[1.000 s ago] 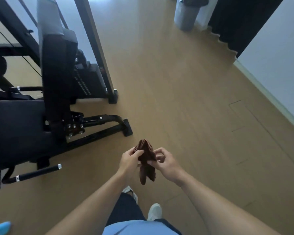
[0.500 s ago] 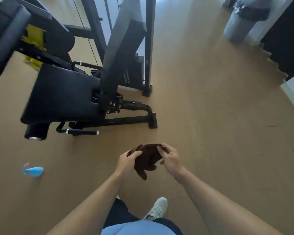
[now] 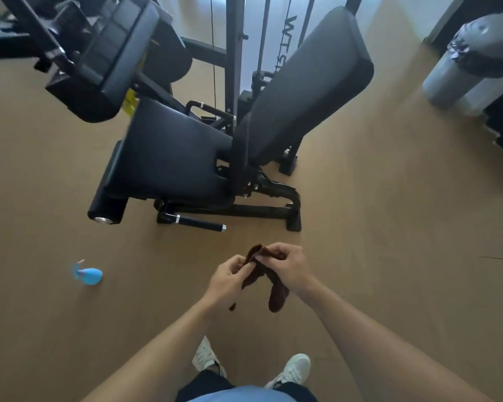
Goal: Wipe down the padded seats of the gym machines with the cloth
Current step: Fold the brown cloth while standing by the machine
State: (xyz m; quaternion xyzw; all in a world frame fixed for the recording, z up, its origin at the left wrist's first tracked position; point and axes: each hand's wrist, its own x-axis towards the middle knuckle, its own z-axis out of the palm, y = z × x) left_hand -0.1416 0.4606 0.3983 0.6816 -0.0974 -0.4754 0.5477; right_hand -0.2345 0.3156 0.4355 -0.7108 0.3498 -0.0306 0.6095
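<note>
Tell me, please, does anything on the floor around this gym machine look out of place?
Yes: a small blue spray bottle sits on the bare floor left of the person, apart from the machine's seat, where it could be stepped on. Otherwise nothing stands out.

pale lettering, perhaps "WT", on the machine's upright post (image 3: 291,27), rest blurred

The cloth (image 3: 262,274) is showing a dark reddish brown. The padded seat (image 3: 174,158) and backrest (image 3: 308,91) are looking plain black, as is the machine frame (image 3: 244,210), with a yellow patch (image 3: 129,104) peeking out behind the seat. The floor (image 3: 389,227) is appearing tan. A spray bottle (image 3: 89,275) is showing light blue. The shoes (image 3: 294,369) are looking white, the bin (image 3: 471,62) grey.
</note>
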